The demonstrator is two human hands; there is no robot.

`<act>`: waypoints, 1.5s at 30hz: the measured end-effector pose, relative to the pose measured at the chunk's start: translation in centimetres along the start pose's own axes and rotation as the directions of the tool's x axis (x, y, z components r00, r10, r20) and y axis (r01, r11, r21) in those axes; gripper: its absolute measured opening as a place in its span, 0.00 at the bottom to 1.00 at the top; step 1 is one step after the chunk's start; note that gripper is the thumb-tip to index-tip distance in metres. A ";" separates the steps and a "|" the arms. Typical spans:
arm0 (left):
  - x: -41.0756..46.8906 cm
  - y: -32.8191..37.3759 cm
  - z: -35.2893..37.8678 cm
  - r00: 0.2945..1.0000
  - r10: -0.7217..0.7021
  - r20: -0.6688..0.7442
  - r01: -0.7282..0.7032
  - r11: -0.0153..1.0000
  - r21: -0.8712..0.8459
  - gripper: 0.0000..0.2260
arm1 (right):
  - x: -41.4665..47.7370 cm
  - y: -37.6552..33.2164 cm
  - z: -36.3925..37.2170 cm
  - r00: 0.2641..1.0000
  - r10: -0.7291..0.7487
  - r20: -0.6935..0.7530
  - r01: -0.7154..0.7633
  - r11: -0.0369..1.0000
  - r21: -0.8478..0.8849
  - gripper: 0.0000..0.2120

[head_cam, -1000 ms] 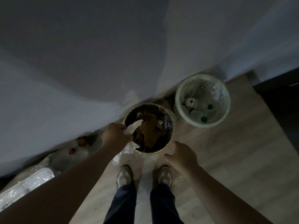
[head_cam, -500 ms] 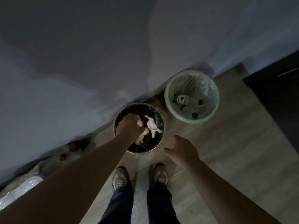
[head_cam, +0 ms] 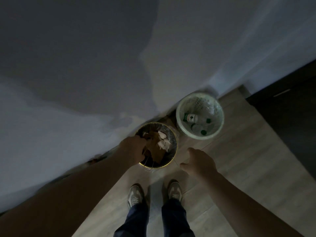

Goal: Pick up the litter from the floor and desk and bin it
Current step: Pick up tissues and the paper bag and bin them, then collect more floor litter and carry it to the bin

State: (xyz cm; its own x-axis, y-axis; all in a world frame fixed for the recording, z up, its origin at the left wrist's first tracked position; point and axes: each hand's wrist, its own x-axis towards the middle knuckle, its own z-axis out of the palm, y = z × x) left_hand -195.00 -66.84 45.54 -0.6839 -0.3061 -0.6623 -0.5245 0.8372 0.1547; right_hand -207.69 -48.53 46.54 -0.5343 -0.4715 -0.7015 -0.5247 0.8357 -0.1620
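A dark round bin with a gold rim (head_cam: 164, 165) stands on the wooden floor against the wall. Crumpled white tissue (head_cam: 163, 142) lies inside it on brown paper scraps (head_cam: 156, 150). My left hand (head_cam: 134, 149) hangs over the bin's left rim with its fingers pointing down into the bin, and nothing shows in them. My right hand (head_cam: 199, 162) hovers just right of the bin above the floor, fingers loosely curled and holding nothing.
A white mesh bin (head_cam: 200, 137) with plastic bottles (head_cam: 189, 118) inside stands right behind the dark bin, by the wall. Dark furniture (head_cam: 290, 108) fills the right side. My shoes (head_cam: 136, 196) stand on the floor close in front of the bins.
My left hand carried the white tissue from the bin's near rim over the opening and let it go; the tissue now lies in the bin. My right hand stayed beside the bin.
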 end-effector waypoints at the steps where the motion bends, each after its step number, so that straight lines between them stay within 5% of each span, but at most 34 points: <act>1: -1.3 -0.3 -1.3 1.000 -0.004 -0.008 0.004 1.000 -0.019 0.20 | -1.3 -0.6 -1.0 1.000 -0.007 -0.010 0.007 1.000 0.003 0.27; 6: -9.9 -0.9 -8.4 0.999 0.000 -0.051 -0.004 0.997 -0.072 0.20 | -9.0 -3.6 -6.9 0.996 -0.069 -0.053 0.068 0.998 -0.013 0.24; 10: -17.7 -0.6 -12.8 0.995 0.010 -0.095 -0.023 0.992 -0.127 0.23 | -15.2 -5.7 -11.9 0.963 -0.258 -0.081 0.241 0.956 -0.169 0.18; 12: -21.5 0.0 -14.9 0.993 0.017 -0.114 -0.036 0.986 -0.160 0.32 | -18.0 -6.5 -14.5 0.934 -0.344 -0.100 0.317 0.923 -0.217 0.17; 16: -27.8 0.8 -18.5 0.975 -0.061 -0.215 0.020 0.982 -0.187 0.21 | -22.7 -8.2 -20.2 0.875 -0.470 -0.115 0.431 0.866 -0.254 0.21; 20: -33.9 2.3 -20.7 0.918 -0.177 -0.353 0.101 0.969 -0.223 0.22 | -26.6 -9.0 -25.4 0.744 -0.657 -0.123 0.598 0.736 -0.317 0.23; 29: -48.4 6.1 -19.8 0.598 -0.550 -0.583 0.331 0.832 -0.445 0.20 | -35.8 -16.0 -30.3 0.330 -0.943 -0.047 0.840 0.316 -0.441 0.23; 37: -64.6 9.0 -12.6 0.286 -0.810 -0.511 0.538 0.577 -0.614 0.20 | -49.2 -23.8 -24.3 -0.044 -0.986 0.160 0.864 -0.118 -0.489 0.21; 45: -81.7 16.1 1.8 -0.023 -0.950 -0.310 0.626 0.228 -0.746 0.20 | -66.5 -27.2 -9.3 -0.359 -0.849 0.388 0.773 -0.503 -0.387 0.21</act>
State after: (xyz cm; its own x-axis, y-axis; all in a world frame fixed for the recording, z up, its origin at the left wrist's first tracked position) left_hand -146.61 -27.50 100.82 0.3570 -0.9292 0.0955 -0.9259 -0.3384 0.1678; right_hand -164.08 -42.52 104.06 0.8941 -0.4314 0.1202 -0.4054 -0.8938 -0.1917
